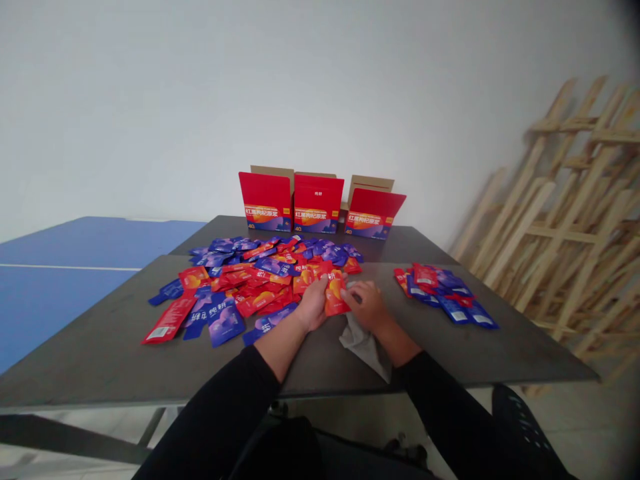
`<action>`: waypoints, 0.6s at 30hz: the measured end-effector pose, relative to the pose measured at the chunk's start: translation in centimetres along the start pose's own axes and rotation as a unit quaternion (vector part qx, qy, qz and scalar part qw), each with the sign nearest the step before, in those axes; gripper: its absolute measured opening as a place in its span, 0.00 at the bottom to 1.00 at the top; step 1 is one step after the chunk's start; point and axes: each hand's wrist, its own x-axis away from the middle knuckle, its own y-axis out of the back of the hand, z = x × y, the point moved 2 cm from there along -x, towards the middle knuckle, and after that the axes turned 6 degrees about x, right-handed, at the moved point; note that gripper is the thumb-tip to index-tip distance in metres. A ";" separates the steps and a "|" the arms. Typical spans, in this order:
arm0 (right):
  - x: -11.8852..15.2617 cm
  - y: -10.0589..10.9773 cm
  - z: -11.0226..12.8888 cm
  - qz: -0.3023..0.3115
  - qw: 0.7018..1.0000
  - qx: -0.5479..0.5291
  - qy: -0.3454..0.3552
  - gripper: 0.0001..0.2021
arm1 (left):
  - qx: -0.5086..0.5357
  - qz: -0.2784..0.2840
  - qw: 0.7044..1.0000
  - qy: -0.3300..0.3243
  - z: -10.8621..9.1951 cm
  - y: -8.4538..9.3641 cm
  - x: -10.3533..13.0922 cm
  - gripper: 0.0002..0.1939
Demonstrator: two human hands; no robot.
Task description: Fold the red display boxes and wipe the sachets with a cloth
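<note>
A red-orange sachet (335, 294) is upright in my left hand (314, 304), pinched along its left side. Close against its right side is my right hand (369, 305), with fingers curled around a grey cloth (367, 345) that trails down onto the table. Part of the cloth is hidden under that hand. To the left and beyond spreads a large heap of red sachets (258, 300) and blue sachets (226, 323). On the right lies a smaller pile of blue sachets (454, 309) with red ones (426, 275) among them.
Three red and blue cartons with raised flaps stand at the back: a left carton (267, 205), a middle carton (317, 205) and a right carton (373, 213). The dark table (310, 370) ends near my body. A blue table (75, 287) stands left, wooden easels (575, 213) lean right.
</note>
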 end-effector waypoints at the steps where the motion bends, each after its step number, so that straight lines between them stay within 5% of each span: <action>1: -0.2 0.1 0.0 0.006 1.000 -0.022 -0.005 0.15 | -0.008 0.006 1.000 -0.012 0.1 -0.1 0.0 0.16; 7: -1.8 2.6 -2.6 -0.019 0.993 -0.097 -0.062 0.17 | -0.087 0.068 0.994 -0.025 0.4 -0.5 0.7 0.20; 10: -2.6 5.4 -7.0 -0.084 0.980 -0.050 -0.172 0.17 | -0.110 0.066 0.992 0.002 0.3 -0.4 1.0 0.22; 15: -2.4 10.9 -16.0 -0.035 0.931 0.073 -0.356 0.21 | -0.111 0.074 0.991 0.017 0.0 -0.3 1.0 0.21; 18: -1.6 13.8 -19.1 -0.058 0.913 0.124 -0.384 0.22 | -0.112 0.082 0.990 0.023 0.1 -0.2 0.9 0.20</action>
